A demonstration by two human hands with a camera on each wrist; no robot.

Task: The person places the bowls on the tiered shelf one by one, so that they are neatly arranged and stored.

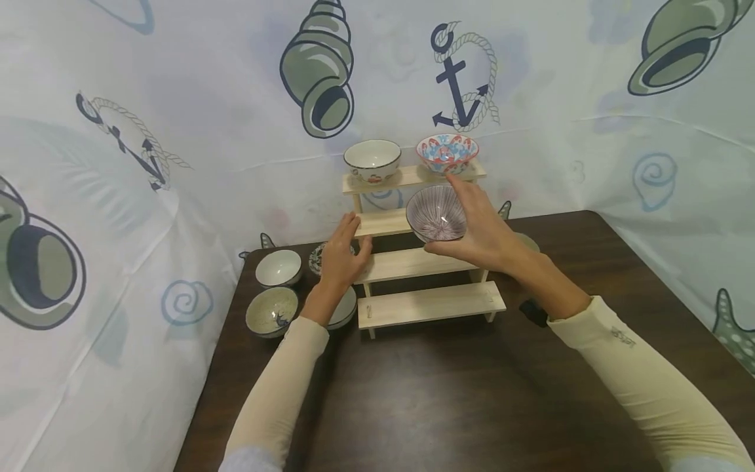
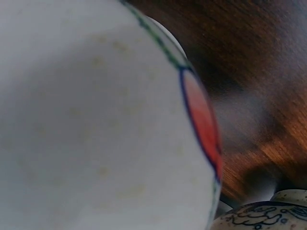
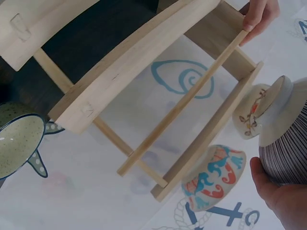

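Note:
My right hand (image 1: 486, 229) grips a purple-striped bowl (image 1: 435, 213) by its side, thumb below and fingers along the rim, above the middle steps of a pale wooden tiered stand (image 1: 430, 305). In the right wrist view, the raised striped bowl (image 3: 290, 139) shows its pale foot. At the stand's left end, my left hand (image 1: 342, 255) holds the end of an upper step; its fingers (image 3: 258, 17) bend around that end in the right wrist view. On the top step sit a white bowl with a dark rim (image 1: 373, 160) and a red-and-blue patterned bowl (image 1: 447, 153).
Left of the stand are a white bowl (image 1: 278, 267), a speckled beige bowl (image 1: 271, 311), a dark-patterned bowl (image 1: 316, 259) and a pale bowl (image 1: 345, 308). A greenish bowl (image 3: 19, 143) stands on the right. A white bowl surface (image 2: 105, 120) fills much of the left wrist view.

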